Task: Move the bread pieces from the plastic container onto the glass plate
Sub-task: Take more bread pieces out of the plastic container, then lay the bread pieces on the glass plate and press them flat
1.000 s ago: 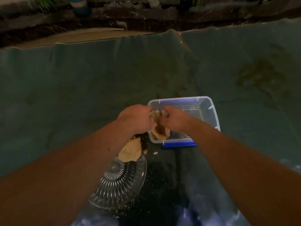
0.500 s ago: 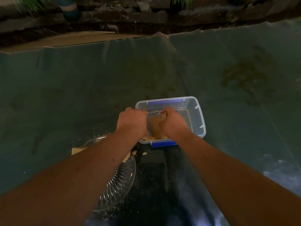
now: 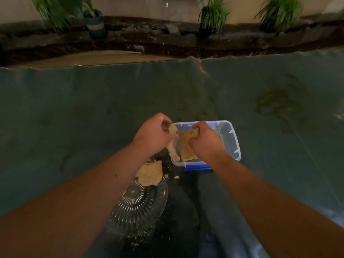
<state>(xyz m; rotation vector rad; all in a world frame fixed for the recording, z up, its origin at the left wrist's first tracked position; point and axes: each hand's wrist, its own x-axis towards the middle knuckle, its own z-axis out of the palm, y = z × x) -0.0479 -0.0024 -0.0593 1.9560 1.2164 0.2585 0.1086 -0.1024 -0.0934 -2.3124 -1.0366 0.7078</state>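
Note:
A clear plastic container (image 3: 234, 142) with blue clips sits on the dark sheet, and a tan bread piece (image 3: 186, 146) shows inside it between my hands. My left hand (image 3: 153, 135) is closed on a torn strip of bread at the container's left rim. My right hand (image 3: 202, 138) pinches the other part of the bread over the container. To the near left, partly under my left forearm, a ribbed glass plate (image 3: 141, 207) holds one bread piece (image 3: 150, 174).
Crumbs (image 3: 176, 177) lie scattered between plate and container. A wrinkled green sheet (image 3: 74, 112) covers the surface. Beyond its far edge run a dark border, potted plants (image 3: 214, 15) and a blue pot (image 3: 95, 23).
My hands have drawn apart, with the left moving left past the container's rim with a strip of bread. The view has tilted up, showing the plants.

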